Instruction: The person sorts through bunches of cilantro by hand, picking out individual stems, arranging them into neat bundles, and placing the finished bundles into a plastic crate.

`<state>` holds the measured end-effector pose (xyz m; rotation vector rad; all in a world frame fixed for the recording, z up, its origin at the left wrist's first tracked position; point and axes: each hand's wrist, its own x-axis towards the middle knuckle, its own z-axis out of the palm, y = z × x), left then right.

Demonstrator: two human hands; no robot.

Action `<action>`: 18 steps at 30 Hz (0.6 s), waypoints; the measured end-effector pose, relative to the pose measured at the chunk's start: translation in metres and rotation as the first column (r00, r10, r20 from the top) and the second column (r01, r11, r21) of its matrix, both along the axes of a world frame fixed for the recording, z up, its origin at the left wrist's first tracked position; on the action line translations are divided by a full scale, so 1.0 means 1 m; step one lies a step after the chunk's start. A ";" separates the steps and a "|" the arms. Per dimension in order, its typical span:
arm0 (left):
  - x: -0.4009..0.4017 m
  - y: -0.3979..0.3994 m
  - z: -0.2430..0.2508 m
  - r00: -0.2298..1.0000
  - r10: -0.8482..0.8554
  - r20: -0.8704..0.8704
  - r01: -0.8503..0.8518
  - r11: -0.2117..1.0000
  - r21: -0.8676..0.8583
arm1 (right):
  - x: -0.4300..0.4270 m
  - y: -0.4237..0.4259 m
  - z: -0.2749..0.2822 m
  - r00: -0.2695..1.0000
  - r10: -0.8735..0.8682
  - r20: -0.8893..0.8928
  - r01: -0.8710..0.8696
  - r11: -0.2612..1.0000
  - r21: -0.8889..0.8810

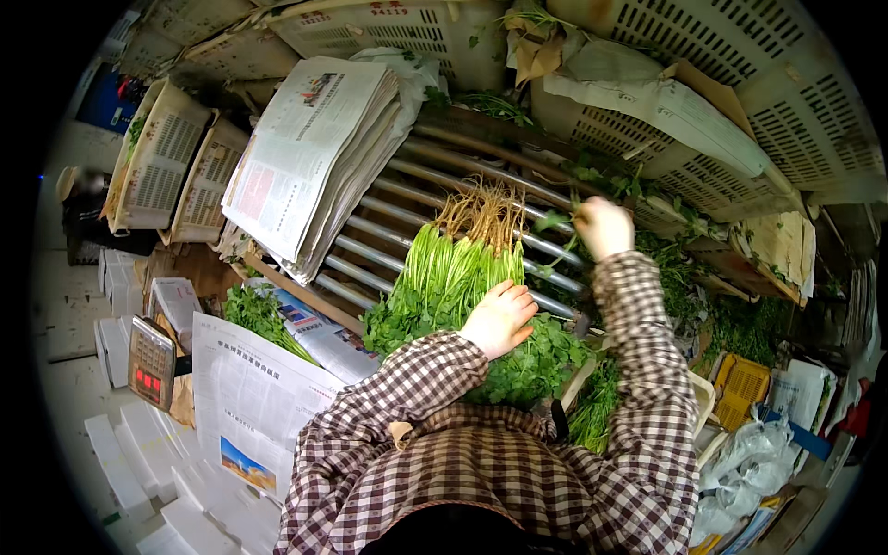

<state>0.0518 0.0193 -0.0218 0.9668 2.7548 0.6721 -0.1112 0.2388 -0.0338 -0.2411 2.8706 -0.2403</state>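
Observation:
A bunch of coriander (461, 267) with bright green stems lies across metal bars (368, 225). Its brown roots (485, 208) point away from me and its leaves spread towards my body. My left hand (499, 319) rests on top of the leaves and lower stems, thumb apart from the fingers. Off to the right of the roots, above the bars' end, my right hand (605, 227) is blurred and closed. A thin coriander sprig (555, 222) trails from its fingers.
A thick newspaper stack (305, 159) lies at the back left. Plastic crates (416, 35) line the far side. On the left are a digital scale display (151, 364), a newspaper sheet (257, 388) and coriander (260, 316). More greens (596, 409) and a yellow basket (741, 390) sit right.

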 end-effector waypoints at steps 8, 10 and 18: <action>0.006 -0.012 0.004 0.999 0.031 -0.018 -0.030 0.998 0.052 | 0.033 0.078 0.021 0.838 -0.476 -0.267 0.450 0.879 -0.156; 0.006 -0.012 0.004 1.000 0.026 -0.003 -0.026 0.999 0.042 | 0.050 0.012 0.017 0.971 -0.219 -0.095 0.167 0.907 -0.386; 0.016 -0.027 0.015 0.999 0.047 0.015 -0.048 0.999 0.025 | 0.051 -0.088 -0.015 0.994 -0.071 0.088 0.108 0.833 -0.543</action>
